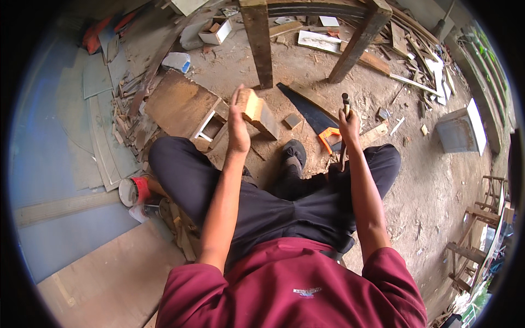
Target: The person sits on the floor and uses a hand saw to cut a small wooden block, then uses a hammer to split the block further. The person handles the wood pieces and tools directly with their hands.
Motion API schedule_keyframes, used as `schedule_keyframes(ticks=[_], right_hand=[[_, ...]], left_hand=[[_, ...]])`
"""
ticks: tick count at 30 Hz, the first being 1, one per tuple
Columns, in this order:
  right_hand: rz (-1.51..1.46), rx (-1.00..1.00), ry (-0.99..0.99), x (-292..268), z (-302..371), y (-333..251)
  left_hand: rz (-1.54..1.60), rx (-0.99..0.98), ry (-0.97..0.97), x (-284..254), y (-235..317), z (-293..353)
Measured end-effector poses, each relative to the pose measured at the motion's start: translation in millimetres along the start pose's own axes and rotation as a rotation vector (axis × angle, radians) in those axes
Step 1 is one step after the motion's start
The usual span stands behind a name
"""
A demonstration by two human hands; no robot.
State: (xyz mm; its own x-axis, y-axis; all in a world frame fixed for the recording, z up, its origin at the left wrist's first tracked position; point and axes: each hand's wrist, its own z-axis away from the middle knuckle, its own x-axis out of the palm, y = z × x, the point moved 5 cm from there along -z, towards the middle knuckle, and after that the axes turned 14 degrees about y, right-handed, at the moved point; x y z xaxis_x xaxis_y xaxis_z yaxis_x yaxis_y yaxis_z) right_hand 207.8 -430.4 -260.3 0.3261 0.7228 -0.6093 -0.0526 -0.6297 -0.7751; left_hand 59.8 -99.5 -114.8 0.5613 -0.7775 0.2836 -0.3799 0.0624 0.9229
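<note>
My left hand is at the left side of a short wooden block, its fingers stretched along the block and the thumb hidden. The block's pale cut end faces up and it stands tilted in front of my knees. In my right hand is a hammer, gripped by the handle with the head up. Beside that hand a handsaw with an orange handle lies on the floor, near a flat board. A small wood offcut sits between the block and the saw.
A wooden frame with legs stands ahead. At left are a brown wooden box, glass-like sheets and a red tin. Scrap wood is heaped far right; a grey bucket-like container stands at right.
</note>
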Motion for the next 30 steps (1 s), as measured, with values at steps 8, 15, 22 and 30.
schedule_keyframes(ticks=[8,15,22,30], right_hand=[[0.382,0.408,0.132,5,7,138],[0.818,-0.095,-0.604,47,58,57],[1.022,-0.361,-0.287,67,74,96],[1.028,-0.074,-0.524,63,85,96]], left_hand=[[-0.149,-0.069,0.158,-16,-6,-12],[0.133,-0.254,0.326,-14,1,-13],[-0.021,-0.228,0.399,-3,2,-12],[-0.090,-0.203,0.402,-1,3,-10]])
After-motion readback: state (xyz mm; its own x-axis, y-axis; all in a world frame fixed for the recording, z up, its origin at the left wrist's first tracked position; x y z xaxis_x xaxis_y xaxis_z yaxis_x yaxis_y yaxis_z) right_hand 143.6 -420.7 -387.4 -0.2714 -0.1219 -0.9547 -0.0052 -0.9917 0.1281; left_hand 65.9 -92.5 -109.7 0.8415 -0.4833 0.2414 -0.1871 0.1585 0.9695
